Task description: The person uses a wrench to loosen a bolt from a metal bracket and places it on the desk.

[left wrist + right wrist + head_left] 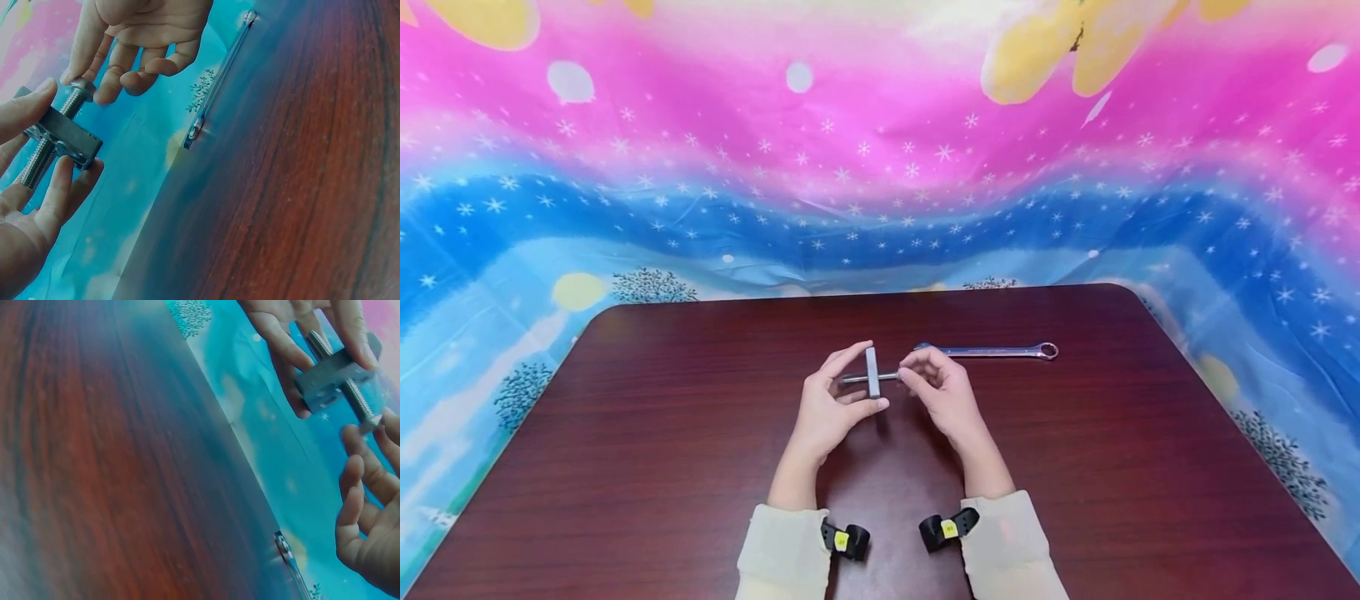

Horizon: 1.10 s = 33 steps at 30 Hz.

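My left hand holds a grey metal block by its two ends, between the thumb and fingers, above the table. Through the block runs a threaded bolt, sticking out on both sides. The right hand pinches the bolt's head between thumb and index finger, its other fingers loosely bent. Small holes show on the block's face in the right wrist view. Behind the right hand a combination wrench lies on the table, its left end partly hidden by the fingers.
The dark red-brown wooden table has rounded far corners. A printed pink and blue cloth hangs around its far and side edges. Black camera mounts are strapped at both sleeve cuffs.
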Available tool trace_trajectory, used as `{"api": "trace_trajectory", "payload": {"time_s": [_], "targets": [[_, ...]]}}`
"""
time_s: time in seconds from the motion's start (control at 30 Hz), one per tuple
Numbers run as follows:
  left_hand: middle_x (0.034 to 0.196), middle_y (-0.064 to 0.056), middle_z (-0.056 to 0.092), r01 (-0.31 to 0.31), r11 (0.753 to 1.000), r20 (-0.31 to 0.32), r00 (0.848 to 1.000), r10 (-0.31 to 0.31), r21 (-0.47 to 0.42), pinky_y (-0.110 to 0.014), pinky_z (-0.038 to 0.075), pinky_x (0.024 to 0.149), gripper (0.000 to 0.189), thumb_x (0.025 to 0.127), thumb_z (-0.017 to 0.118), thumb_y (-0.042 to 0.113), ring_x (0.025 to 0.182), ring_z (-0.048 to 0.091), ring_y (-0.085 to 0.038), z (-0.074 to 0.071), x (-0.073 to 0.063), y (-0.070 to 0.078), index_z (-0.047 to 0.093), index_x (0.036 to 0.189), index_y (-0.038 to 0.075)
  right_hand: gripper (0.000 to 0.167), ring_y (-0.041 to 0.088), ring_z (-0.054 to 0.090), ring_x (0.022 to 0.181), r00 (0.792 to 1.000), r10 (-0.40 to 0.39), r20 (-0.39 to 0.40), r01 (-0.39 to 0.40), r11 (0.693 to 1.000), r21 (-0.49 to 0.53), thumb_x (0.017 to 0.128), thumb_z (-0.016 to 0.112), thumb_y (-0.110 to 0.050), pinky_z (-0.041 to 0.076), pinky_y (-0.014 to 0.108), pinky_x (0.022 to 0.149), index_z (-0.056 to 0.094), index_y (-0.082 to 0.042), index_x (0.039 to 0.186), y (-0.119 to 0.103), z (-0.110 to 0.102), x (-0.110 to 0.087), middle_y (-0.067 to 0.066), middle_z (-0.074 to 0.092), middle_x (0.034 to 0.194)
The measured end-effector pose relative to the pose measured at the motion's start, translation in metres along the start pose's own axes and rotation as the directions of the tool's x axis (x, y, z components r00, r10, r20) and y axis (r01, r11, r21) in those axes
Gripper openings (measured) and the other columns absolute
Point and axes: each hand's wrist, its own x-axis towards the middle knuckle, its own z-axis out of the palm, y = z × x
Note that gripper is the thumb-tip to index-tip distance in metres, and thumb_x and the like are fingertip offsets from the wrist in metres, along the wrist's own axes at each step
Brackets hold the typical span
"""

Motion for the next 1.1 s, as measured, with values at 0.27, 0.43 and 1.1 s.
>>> {"api": "trace_trajectory", "payload": {"time_s": [0.27, 0.43, 1.1], "targets": [[0.134, -0.004, 0.056, -0.009, 0.999, -0.010, 1.000, 0.008, -0.033, -0.036, 0.059, 0.092, 0.076, 0.073, 0.083, -0.007, 0.109, 0.068, -0.031, -0.0004, 0.0007, -0.0001, 0.060, 0.137, 0.027, 0.029, 0.011, 0.060, 0.081, 0.996, -0.010, 0.085, 0.011, 1.000, -0.005, 0.090, 0.065, 0.006, 0.051, 0.021, 0.073, 0.061, 0.004, 0.118, 0.0007, -0.0023, -0.0003, 0.027, 0.064, 0.098], [0.133, -0.002, 0.056, 0.005, 1.000, -0.003, 1.000, -0.005, -0.023, -0.037, 0.059, 0.092, 0.075, 0.074, 0.083, -0.006, 0.109, 0.068, -0.030, -0.0002, 0.0004, 0.0002, 0.061, 0.135, 0.031, 0.022, 0.030, 0.060, 0.074, 0.997, 0.033, 0.066, -0.032, 0.999, -0.019, 0.099, 0.059, -0.009, 0.052, 0.030, 0.065, 0.063, 0.004, 0.117, 0.0003, -0.0007, -0.0006, 0.011, 0.066, 0.082], [0.133, -0.003, 0.055, -0.003, 0.999, 0.007, 1.000, 0.003, -0.032, -0.035, 0.059, 0.092, 0.074, 0.075, 0.082, -0.006, 0.110, 0.067, -0.033, -0.0002, 0.0004, 0.0013, 0.061, 0.135, 0.029, 0.025, 0.010, 0.063, 0.080, 0.999, 0.033, 0.043, -0.034, 0.999, 0.023, 0.093, 0.066, -0.004, 0.050, 0.020, 0.070, 0.062, 0.005, 0.117, -0.0011, -0.0049, -0.0004, 0.010, 0.070, 0.092]]}}
